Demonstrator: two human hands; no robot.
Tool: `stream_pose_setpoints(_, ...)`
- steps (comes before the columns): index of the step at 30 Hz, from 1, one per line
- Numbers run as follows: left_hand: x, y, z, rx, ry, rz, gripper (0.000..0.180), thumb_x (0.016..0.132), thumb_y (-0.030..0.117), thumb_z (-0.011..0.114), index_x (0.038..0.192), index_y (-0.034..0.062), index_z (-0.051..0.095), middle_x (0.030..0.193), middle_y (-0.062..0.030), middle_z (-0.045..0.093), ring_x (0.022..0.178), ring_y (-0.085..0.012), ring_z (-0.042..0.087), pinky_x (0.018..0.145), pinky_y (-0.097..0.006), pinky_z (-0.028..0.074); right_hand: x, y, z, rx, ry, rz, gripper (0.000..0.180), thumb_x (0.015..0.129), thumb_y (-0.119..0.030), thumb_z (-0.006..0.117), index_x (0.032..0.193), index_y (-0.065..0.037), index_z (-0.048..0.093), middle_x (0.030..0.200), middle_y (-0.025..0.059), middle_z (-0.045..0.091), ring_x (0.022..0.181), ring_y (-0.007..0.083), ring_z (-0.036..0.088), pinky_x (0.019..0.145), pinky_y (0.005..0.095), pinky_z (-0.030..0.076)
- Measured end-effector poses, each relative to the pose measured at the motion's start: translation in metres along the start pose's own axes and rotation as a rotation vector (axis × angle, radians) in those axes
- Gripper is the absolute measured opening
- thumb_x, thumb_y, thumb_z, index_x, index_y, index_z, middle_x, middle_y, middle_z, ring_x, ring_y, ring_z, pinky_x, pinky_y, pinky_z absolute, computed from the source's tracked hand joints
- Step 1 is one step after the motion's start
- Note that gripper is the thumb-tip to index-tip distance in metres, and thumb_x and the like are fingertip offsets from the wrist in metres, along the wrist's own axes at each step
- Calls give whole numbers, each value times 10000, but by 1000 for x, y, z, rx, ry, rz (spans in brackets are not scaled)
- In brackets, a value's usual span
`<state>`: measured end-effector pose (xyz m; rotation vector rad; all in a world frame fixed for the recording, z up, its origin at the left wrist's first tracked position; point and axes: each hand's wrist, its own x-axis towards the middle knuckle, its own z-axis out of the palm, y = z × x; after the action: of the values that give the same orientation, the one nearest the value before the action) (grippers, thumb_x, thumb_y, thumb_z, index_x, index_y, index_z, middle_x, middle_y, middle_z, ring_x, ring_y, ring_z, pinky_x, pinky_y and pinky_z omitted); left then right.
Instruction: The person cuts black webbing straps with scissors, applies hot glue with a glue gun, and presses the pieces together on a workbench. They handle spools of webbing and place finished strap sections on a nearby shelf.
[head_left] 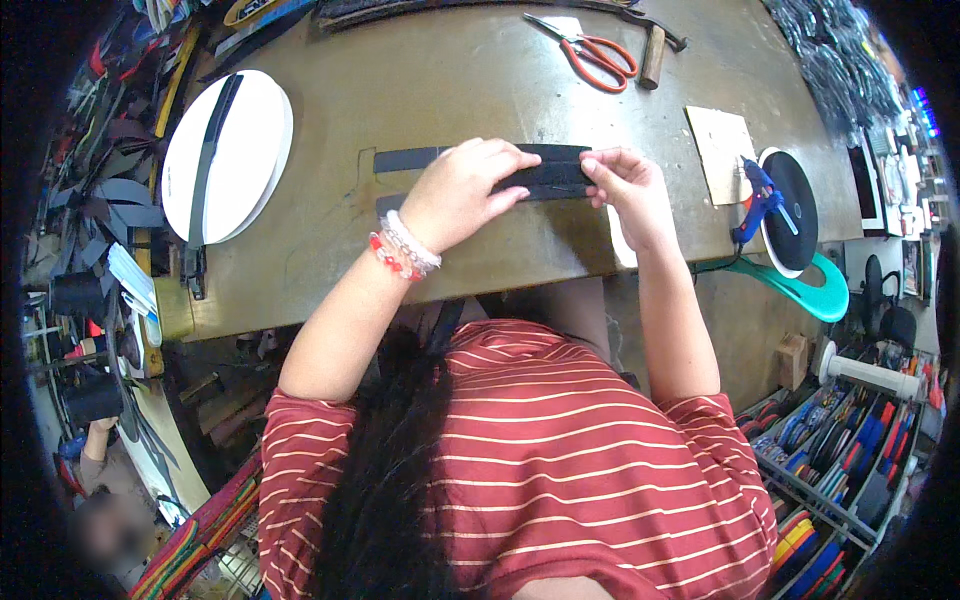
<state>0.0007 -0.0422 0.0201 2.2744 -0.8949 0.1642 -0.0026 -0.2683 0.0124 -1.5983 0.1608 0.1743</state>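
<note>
My left hand [470, 195] lies across a pair of black fabric strips, its fingertips on one long edge and its thumb on the other. At the strips' right end, my right hand [630, 190] pinches the edge between thumb and fingers. The black strip [550, 172] between my hands has a dark, fuzzy-looking face. A smoother dark grey end [400, 160] pokes out past my left hand on the table. Part of the second strip is hidden under that hand.
Left stands a white roll [220, 155] with a black band across it. Red-handled scissors [595, 58] and a hammer [652, 58] lie at the back. To the right are a cardboard piece [715, 150], a blue glue gun [762, 200], a black-and-white roll [790, 215] and a teal ring-shaped piece [825, 290].
</note>
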Motion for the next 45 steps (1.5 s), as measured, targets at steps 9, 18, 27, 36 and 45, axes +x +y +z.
stream_pose_setpoints(9, -41, 4, 12, 201, -40, -173, 239, 776, 13, 562, 1010, 32, 608, 968, -99, 587, 948, -281, 547, 864, -358, 461, 0, 16, -9, -455, 106, -91, 144, 804, -122, 698, 890, -10, 675, 709, 27, 639, 587, 69, 541, 524, 214, 452)
stream_pose_setpoints(18, -46, 6, 12, 185, -38, -154, 291, 737, -6, 562, 1024, 21, 598, 1027, -103, 571, 995, -286, 531, 895, -365, 452, 4, 14, -9, -515, 86, -57, 144, 801, -125, 701, 892, -15, 681, 709, 23, 645, 582, 60, 535, 509, 207, 444)
stream_pose_setpoints(27, -42, 14, 14, 344, -86, -124, 476, 755, -9, 510, 1208, 126, 567, 930, -91, 514, 869, -261, 508, 842, -348, 463, 4, 9, -7, -566, 81, -47, 152, 798, -134, 703, 899, -22, 687, 702, 9, 638, 594, 54, 528, 514, 202, 440)
stream_pose_setpoints(36, -37, 17, 11, 414, -156, -125, 421, 755, 25, 519, 1165, 103, 580, 963, -79, 524, 918, -251, 519, 823, -344, 487, 2, 12, -1, -723, 145, -170, 174, 782, -146, 719, 901, -22, 689, 718, 66, 674, 619, 90, 597, 540, 235, 477)
stream_pose_setpoints(45, -25, 10, 11, 420, -261, -39, 359, 747, 43, 541, 1101, 77, 589, 1043, -64, 559, 963, -239, 533, 829, -337, 484, -30, 28, 39, -997, 50, -894, 263, 755, -82, 538, 990, 9, 613, 996, 129, 588, 951, 278, 556, 825, 372, 456)
